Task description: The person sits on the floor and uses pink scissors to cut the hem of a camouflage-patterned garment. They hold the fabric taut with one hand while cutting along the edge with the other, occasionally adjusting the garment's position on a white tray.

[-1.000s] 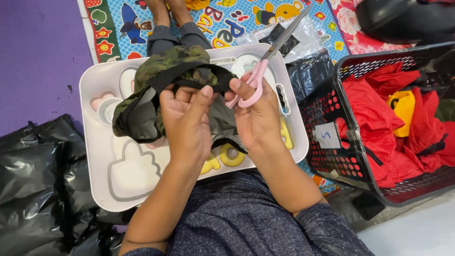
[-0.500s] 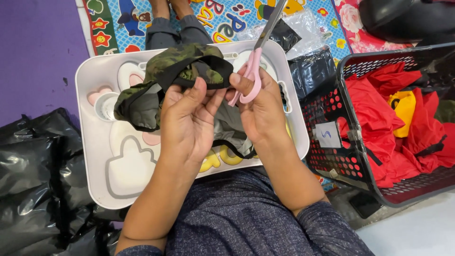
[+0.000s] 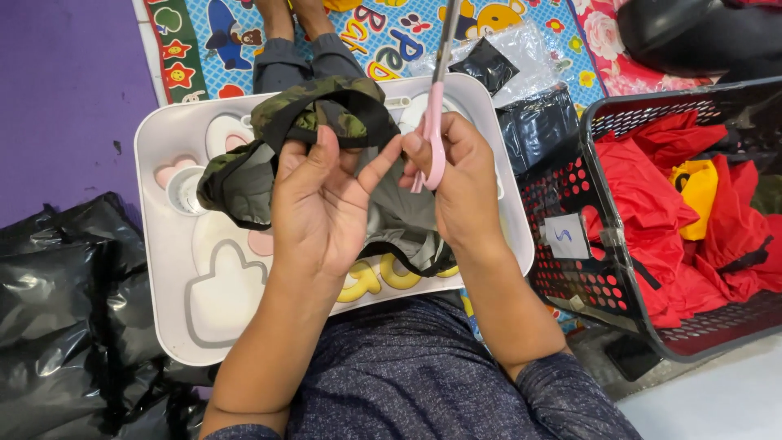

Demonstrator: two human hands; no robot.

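A black mesh basket (image 3: 619,269) of red garments (image 3: 652,212) sits at right; crumpled black plastic bags (image 3: 57,301) at lower left; a colourful alphabet play mat (image 3: 383,33) along the top.

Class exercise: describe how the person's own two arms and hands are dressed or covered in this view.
Both hands, left and right, are bare: no gloves, rings or watch show. Dark blue-grey heathered sleeves are pushed up near the elbows, leaving the forearms uncovered.

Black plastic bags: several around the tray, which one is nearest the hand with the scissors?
The small black bag off the tray's far right corner, beside the basket, lies closest to the right hand. The big crumpled ones lie on the left.
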